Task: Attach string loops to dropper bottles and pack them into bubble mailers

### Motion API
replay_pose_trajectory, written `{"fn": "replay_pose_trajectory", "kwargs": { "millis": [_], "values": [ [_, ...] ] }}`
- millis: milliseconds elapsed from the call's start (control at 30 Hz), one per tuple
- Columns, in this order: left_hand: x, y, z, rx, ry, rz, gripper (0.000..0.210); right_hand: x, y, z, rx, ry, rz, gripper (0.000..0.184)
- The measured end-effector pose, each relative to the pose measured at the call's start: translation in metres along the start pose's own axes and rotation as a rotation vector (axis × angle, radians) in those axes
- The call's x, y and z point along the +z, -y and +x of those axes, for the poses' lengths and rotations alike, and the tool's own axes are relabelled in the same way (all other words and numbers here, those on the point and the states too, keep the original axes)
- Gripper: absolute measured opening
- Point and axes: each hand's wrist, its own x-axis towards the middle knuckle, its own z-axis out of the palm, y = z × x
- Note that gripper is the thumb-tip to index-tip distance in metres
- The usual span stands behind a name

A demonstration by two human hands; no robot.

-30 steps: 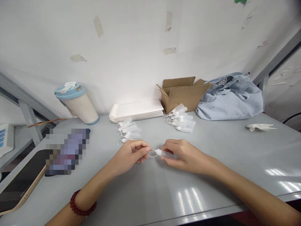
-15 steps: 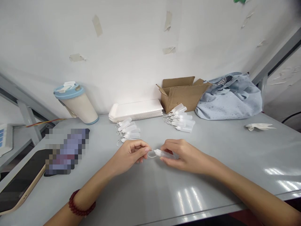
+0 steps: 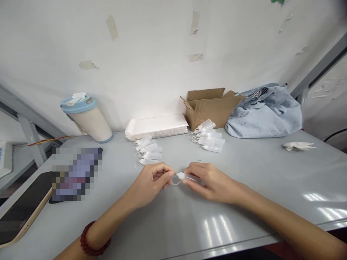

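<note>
Above the grey table, my right hand point(image 3: 207, 180) is closed around a small translucent squeeze bottle point(image 3: 192, 178), its white tip pointing left. My left hand point(image 3: 155, 182) pinches at the bottle's tip end; the cap or part between its fingertips is mostly covered, and a thin white strap loops down between the hands. Just behind my left hand lie several similar bottles point(image 3: 149, 148) with looped straps. Another group of such bottles point(image 3: 211, 136) rests in front of the cardboard box.
A stack of white padded envelopes point(image 3: 157, 126) and an open cardboard box point(image 3: 213, 110) stand against the wall. To the right are a light blue cloth bag point(image 3: 267, 115) and a crumpled tissue point(image 3: 298, 146). A tumbler point(image 3: 90, 121) and a phone point(image 3: 25, 209) are at left.
Both hands keep nearly the same place, with the bottle still in the right. The strap's loop hangs slightly lower, and the view has shifted a little.
</note>
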Motion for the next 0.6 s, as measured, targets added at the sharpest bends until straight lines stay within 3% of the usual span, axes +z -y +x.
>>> {"fn": "replay_pose_trajectory", "kwargs": {
  "millis": [600],
  "values": [
    [0.0066,0.0060,0.0003,-0.015,0.031,-0.032,0.023,0.0093,-0.0039,-0.0014,-0.039,-0.007,-0.066,0.026]
  ]
}}
